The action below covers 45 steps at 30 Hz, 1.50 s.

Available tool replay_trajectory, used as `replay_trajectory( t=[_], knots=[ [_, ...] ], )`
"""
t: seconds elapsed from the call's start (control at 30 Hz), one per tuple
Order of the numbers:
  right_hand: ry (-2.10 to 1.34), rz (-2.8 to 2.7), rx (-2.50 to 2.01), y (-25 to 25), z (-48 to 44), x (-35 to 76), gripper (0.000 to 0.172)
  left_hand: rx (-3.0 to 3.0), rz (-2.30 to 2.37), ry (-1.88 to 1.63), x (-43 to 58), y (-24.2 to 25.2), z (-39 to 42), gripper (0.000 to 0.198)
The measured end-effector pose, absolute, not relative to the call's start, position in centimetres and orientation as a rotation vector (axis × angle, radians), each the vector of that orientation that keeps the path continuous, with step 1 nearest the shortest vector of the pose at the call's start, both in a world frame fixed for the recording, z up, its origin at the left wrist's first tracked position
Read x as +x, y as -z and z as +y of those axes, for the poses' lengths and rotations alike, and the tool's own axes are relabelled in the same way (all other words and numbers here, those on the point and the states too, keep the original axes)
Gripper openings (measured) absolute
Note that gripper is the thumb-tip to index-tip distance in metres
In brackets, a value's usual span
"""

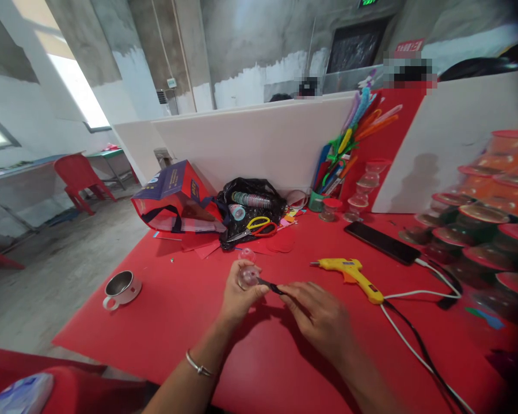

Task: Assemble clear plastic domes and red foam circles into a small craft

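My left hand, closed, grips a small clear plastic cup above the red tabletop. My right hand is closed around a slim black-handled knife, whose grey blade meets the side of the cup near my left thumb. Whether the tip has gone through the plastic cannot be made out. Just beyond my left fingertips lies a pinkish clear plastic piece. Right of my hands, a yellow hot glue gun lies on its side, its nozzle pointing left.
A white mug stands left. Behind are a red and blue bag, a black plastic bag, scissors and a pen holder. A phone, cables and stacked plastic cups occupy the right.
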State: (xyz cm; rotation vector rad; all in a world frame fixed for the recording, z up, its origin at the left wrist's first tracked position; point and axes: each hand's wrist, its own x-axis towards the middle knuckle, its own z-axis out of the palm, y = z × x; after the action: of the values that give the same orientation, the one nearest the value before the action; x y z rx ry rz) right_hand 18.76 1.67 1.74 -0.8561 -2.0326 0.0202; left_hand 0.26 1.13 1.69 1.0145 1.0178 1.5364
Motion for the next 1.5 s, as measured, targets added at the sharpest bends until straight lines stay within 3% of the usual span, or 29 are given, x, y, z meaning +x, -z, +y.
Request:
replay_trajectory(
  t=[0.27,0.57,1.23,1.37,1.5],
  knots=[
    [-0.155,-2.044,-0.856,-1.91,1.6,18.64,0.016,1.034,1.002,-1.526,0.22,-1.61,1.1,0.05],
    [-0.004,-2.033,-0.84,-1.96,1.62,18.62,0.014,1.006,1.001,-1.535,0.34,-1.8,1.15,0.052],
    [-0.138,-2.012,-0.882,-1.77,1.57,18.54,0.017,1.045,1.011,-1.538,0.1,-1.47,1.21,0.051],
    [-0.302,-1.977,-0.933,-1.83,1.46,18.48,0.02,1.034,1.011,-1.55,0.08,-1.64,1.26,0.053],
    [-0.683,-1.896,-1.048,-2.31,1.27,18.42,0.03,0.973,0.997,-1.575,0.01,-1.59,1.33,0.055]
  ],
)
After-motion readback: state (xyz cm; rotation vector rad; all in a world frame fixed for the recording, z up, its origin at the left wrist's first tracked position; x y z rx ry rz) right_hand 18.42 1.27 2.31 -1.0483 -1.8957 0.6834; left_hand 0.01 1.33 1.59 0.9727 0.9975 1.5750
